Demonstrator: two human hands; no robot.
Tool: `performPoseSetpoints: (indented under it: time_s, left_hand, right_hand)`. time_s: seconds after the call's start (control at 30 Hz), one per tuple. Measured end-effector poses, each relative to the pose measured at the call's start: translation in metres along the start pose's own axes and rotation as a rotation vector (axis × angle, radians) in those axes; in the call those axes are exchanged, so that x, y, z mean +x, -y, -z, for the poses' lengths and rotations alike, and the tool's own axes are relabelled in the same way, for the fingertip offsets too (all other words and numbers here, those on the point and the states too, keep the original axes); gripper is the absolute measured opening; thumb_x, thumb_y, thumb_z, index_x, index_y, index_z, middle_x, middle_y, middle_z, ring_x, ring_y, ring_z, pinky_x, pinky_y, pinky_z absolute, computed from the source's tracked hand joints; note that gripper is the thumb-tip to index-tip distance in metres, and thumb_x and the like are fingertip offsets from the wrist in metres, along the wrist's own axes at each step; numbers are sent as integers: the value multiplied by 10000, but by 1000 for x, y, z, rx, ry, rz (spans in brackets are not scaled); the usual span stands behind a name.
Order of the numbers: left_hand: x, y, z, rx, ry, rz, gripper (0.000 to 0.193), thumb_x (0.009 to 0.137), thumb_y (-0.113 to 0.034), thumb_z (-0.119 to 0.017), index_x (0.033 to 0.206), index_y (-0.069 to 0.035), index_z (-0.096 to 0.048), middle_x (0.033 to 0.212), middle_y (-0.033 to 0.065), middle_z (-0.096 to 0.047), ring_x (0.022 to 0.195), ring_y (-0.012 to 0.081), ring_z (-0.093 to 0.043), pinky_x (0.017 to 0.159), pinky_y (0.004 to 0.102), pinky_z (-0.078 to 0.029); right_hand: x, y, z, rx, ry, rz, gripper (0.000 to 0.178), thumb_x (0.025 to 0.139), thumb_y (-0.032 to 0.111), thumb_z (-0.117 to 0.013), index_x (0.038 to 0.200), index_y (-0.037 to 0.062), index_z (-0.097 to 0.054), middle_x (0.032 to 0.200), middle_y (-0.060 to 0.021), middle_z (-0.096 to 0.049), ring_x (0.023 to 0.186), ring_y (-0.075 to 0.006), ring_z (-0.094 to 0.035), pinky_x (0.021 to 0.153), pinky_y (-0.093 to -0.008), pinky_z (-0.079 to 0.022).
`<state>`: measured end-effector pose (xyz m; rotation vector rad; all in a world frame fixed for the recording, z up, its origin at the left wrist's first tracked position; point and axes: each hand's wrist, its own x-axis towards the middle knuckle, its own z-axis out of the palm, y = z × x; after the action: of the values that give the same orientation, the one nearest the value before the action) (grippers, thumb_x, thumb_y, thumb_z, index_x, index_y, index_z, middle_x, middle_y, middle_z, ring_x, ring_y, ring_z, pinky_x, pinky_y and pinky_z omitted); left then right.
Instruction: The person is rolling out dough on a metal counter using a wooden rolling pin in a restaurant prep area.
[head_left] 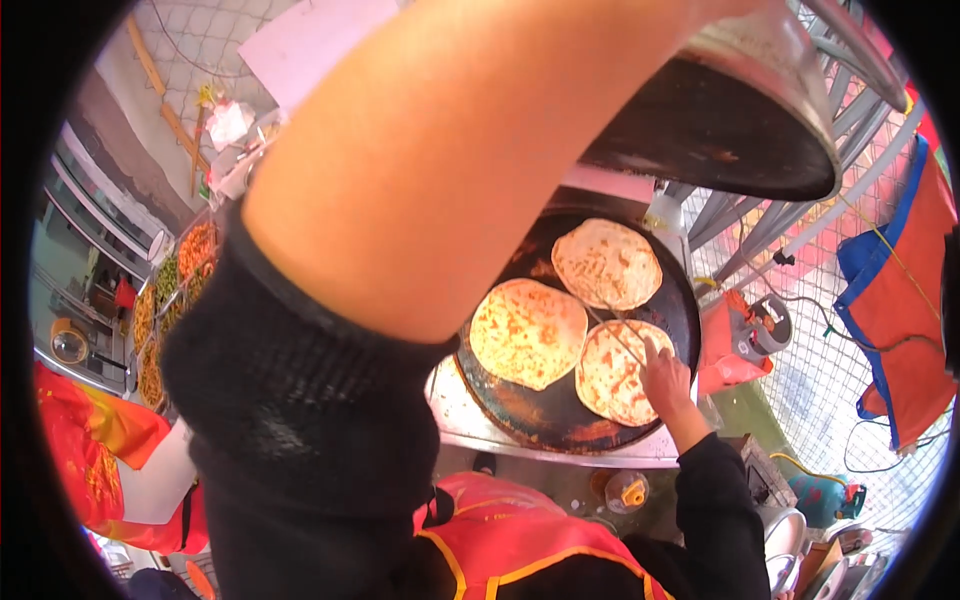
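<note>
My left arm crosses the view toward the upper right, and only a sliver of my left hand shows, at the top of a big round metal lid. The lid is tilted up off the round black griddle; my fingers there are hidden. Three browned flatbreads lie on the griddle: a far one, a left one and a right one. Over the right flatbread's edge, my right hand is closed on a thin metal stick, which reaches toward the middle of the three.
Trays of chopped vegetables stand at the left, beside another person's red and yellow clothing. Right of the griddle are a red container and metal framework. Lower right, a teal gas cylinder stands near a capped bottle.
</note>
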<state>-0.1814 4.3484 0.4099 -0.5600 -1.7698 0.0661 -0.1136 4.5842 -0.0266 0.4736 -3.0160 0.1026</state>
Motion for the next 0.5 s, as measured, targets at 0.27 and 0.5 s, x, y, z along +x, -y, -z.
performPoseSetpoints:
  time_s: [0.27,0.5]
  left_hand:
    - [3,5,0,-24,37,5,176,803,-147,-570,837,-61,-720,837,156,-701,822,303,-691,715,401,-535]
    - [-10,-6,10,31,136,28,232,797,-269,-664,844,-49,-720,852,152,-698,837,297,-681,726,409,-519]
  right_hand:
    - [-32,12,20,544,161,-173,369,798,249,-613,1097,32,-602,794,-258,-643,789,-436,-630,707,-497,-498]
    - [-89,10,39,568,161,-352,450,794,229,-636,1202,51,-568,805,-237,-645,787,-402,-640,692,-465,-490]
